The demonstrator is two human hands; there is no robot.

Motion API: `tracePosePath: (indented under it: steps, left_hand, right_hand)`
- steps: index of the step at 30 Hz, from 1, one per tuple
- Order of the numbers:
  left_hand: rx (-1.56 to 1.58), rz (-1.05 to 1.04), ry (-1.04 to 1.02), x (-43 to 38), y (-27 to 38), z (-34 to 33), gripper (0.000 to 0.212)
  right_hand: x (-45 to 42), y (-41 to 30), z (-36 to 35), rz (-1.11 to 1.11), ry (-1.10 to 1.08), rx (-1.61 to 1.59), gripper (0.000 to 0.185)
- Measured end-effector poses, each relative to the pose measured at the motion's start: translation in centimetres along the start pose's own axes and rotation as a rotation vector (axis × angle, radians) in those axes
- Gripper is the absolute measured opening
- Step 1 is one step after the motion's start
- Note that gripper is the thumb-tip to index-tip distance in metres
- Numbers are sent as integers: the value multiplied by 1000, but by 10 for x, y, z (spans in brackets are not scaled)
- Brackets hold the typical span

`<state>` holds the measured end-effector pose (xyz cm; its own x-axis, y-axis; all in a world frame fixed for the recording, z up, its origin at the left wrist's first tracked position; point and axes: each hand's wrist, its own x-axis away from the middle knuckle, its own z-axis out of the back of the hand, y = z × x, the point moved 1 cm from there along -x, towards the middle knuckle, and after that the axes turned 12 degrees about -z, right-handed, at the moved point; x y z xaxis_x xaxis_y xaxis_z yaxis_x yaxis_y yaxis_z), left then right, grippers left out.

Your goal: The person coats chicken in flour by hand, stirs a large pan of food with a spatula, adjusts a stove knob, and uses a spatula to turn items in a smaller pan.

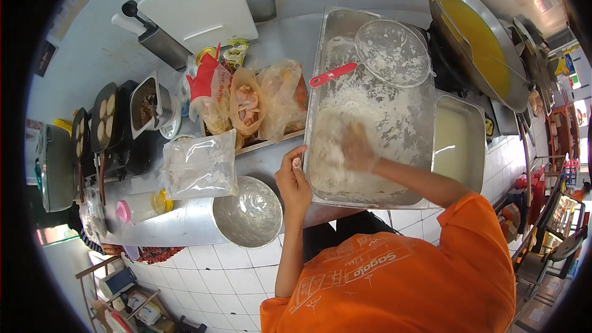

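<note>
A deep metal tray of white flour lies in front of me. My right hand is in the flour near the tray's middle, blurred by motion; whether it holds anything cannot be made out. At the tray's left rim is my left hand, with a fingertip touching the edge and flour on the thumb. I cannot tell if it grips the rim. A round wire-mesh strainer rests across the far end of the tray, its red handle reaching over the left side.
Right of the tray sit a pan of pale liquid and a large wok of yellow oil. To the left are a metal bowl, a clear plastic bag, bags of raw meat, a squeeze bottle and a knife holder.
</note>
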<state>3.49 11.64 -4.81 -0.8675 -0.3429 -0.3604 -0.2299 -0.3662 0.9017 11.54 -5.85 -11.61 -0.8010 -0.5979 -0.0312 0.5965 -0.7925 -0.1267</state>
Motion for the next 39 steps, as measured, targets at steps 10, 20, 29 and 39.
tracePosePath:
  steps: [10, 20, 29, 39]
  left_hand:
    - [-82, -3, 3, 3, -1, 0, 22]
    - [-79, 5, 41, 4, 0, 2, 21]
    - [-21, 66, 13, 8, -3, 0, 20]
    - [-86, 122, -56, 5, 5, 2, 21]
  right_hand:
    - [-30, 50, -75, -469, -350, -401, 51]
    - [9, 64, 13, 22, -223, -133, 42]
    - [39, -7, -32, -151, -84, 235, 54]
    - [-43, 80, -14, -191, -21, -446, 59]
